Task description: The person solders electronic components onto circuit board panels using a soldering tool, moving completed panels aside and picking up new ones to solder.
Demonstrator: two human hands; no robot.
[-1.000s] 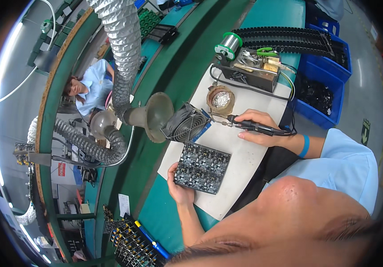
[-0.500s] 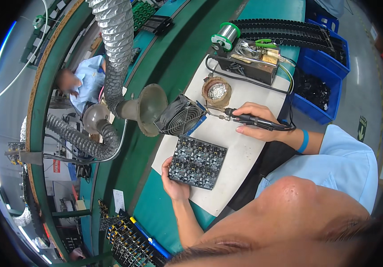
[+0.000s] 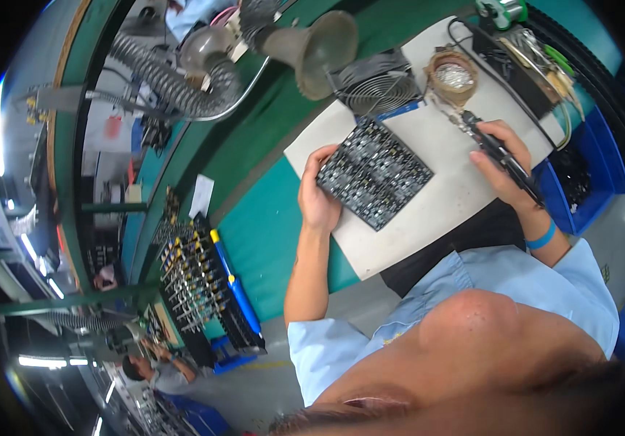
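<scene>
My left hand (image 3: 320,196) grips the left edge of a dark circuit board panel (image 3: 375,174) covered in small components, held over a white sheet (image 3: 363,256). In my right hand (image 3: 505,156) is a black-handled soldering iron (image 3: 501,154), its metal end pointing up and left toward a round brown pot (image 3: 452,75) with silvery bits inside. The iron and the board are apart. Just beyond the board stands a black fan (image 3: 376,86) with a wire guard.
A fume funnel (image 3: 327,54) on a flexible duct hangs beyond the fan. Right of the pot are a dark box (image 3: 519,73) with tools, a solder spool (image 3: 501,11) and blue bins (image 3: 599,156). At left lie a blue desoldering pump (image 3: 236,283) and a rack of boards (image 3: 190,276).
My view has swung left, so the bench appears shifted right and up, and the rack at left shows more fully. The board looks turned. Both hands keep their holds.
</scene>
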